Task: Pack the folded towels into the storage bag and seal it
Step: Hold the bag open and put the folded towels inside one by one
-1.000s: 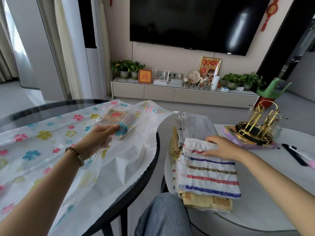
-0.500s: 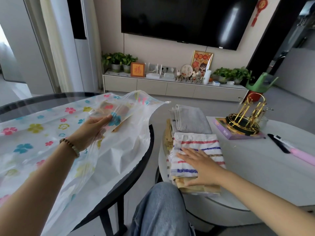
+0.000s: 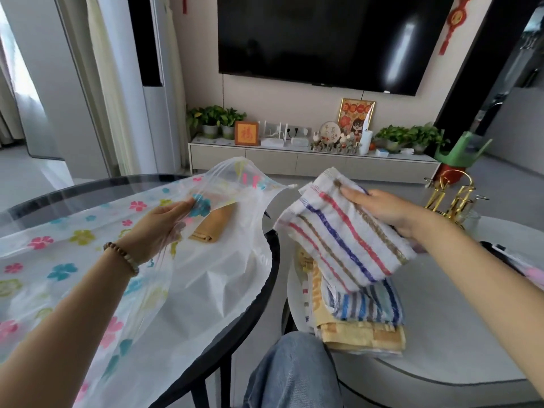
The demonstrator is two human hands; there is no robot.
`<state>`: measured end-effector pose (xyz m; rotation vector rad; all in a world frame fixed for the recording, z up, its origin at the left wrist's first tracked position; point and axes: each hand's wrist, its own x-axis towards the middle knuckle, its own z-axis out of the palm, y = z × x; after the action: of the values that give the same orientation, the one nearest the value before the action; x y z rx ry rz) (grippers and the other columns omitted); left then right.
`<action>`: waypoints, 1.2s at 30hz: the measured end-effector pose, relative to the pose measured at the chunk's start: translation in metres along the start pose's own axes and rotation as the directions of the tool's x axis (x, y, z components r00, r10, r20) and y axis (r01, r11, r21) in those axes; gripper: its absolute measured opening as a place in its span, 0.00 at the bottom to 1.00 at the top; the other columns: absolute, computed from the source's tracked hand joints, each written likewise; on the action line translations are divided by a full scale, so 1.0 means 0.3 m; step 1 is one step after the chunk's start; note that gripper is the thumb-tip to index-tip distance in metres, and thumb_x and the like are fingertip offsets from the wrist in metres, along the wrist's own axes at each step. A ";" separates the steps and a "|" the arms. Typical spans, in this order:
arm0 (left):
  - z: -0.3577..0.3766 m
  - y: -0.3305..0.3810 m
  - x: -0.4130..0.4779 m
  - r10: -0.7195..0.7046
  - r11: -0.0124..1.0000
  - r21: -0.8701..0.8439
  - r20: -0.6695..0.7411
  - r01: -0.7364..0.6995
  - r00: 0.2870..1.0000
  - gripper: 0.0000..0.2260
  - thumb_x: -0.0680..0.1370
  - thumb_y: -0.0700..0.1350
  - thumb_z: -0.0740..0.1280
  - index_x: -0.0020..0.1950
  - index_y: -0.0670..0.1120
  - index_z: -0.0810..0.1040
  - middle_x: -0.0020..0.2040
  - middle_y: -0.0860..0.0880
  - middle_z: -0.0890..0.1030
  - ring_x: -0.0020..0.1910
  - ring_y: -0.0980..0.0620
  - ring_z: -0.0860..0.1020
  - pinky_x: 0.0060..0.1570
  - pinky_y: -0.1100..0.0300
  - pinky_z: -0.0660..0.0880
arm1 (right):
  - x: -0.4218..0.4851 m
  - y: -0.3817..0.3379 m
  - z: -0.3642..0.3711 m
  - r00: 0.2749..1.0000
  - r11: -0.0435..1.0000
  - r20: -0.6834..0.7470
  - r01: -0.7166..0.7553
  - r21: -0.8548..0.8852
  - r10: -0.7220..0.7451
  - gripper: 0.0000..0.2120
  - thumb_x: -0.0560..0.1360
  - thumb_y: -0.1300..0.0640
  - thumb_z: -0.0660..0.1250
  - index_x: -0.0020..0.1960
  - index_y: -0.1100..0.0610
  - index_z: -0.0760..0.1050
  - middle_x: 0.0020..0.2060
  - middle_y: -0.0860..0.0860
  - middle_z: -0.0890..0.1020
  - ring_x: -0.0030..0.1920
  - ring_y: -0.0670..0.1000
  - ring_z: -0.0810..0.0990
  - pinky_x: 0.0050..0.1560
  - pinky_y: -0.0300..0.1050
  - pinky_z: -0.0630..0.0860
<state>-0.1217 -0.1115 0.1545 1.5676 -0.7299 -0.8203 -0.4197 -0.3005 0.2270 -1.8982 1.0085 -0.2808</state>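
Clear plastic storage bag with coloured flower print (image 3: 88, 260) lies spread over the round dark glass counter (image 3: 88, 188), mouth toward the gap between the two counters. Left hand (image 3: 160, 228) pinches the upper sheet at the mouth between thumb and fingers and holds it raised, so the bag gapes open. One folded mustard-yellow towel (image 3: 213, 226) sits inside, just past the opening.

Right hand (image 3: 385, 212) is closed on a folded white towel with red, blue and brown stripes (image 3: 344, 235), held in the air, tilted, beside the bag mouth and above the stack of folded towels (image 3: 356, 316). The stack rests at the near edge of the round white counter (image 3: 459, 334); blue-and-grey striped towel on top, yellow ones under it.

A bead bracelet (image 3: 120, 257) is on the left wrist. A gold wire rack (image 3: 450, 198) stands farther back on the white counter. A knee in blue jeans (image 3: 294, 375) shows between the counters.
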 end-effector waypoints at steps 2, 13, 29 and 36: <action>-0.022 0.025 -0.008 0.013 1.000 0.000 -0.011 -0.013 1.000 0.10 0.79 0.51 0.58 0.48 0.49 0.77 0.53 0.49 0.76 0.56 0.49 0.72 0.48 0.61 0.69 | 0.052 -0.032 0.080 0.988 0.970 0.153 -0.057 0.235 0.021 0.18 0.73 0.41 0.64 0.54 0.53 0.79 0.42 0.52 0.86 0.44 0.52 0.85 0.47 0.45 0.81; -0.114 0.094 -0.026 0.140 0.990 -0.008 0.036 -0.140 0.989 0.10 0.80 0.49 0.56 0.47 0.49 0.77 0.31 0.61 0.83 0.30 0.66 0.80 0.38 0.69 0.73 | 0.437 0.030 0.798 0.998 0.865 0.026 -0.065 0.497 0.060 0.21 0.77 0.43 0.59 0.64 0.56 0.73 0.61 0.57 0.78 0.62 0.57 0.76 0.64 0.51 0.71; -0.149 0.034 0.021 0.082 0.997 -0.018 0.189 -0.080 0.979 0.13 0.79 0.47 0.58 0.47 0.45 0.81 0.42 0.59 0.85 0.42 0.67 0.80 0.37 0.76 0.73 | 0.741 0.094 0.994 0.925 0.552 0.344 0.372 -0.746 -0.159 0.24 0.79 0.39 0.49 0.74 0.39 0.57 0.78 0.46 0.43 0.77 0.58 0.37 0.74 0.60 0.42; -0.112 0.036 0.032 0.057 0.997 -0.051 0.163 -0.049 0.985 0.13 0.80 0.47 0.57 0.52 0.43 0.79 0.34 0.63 0.83 0.34 0.70 0.79 0.37 0.73 0.72 | 0.590 0.027 0.844 0.845 0.805 0.491 0.435 -0.403 -0.212 0.21 0.77 0.41 0.59 0.70 0.39 0.66 0.78 0.44 0.45 0.77 0.52 0.44 0.75 0.54 0.51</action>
<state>-0.0887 -0.1024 0.1673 1.4443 -0.8612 -0.9286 -0.1690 -0.2744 0.0480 -2.4764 0.4601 0.2280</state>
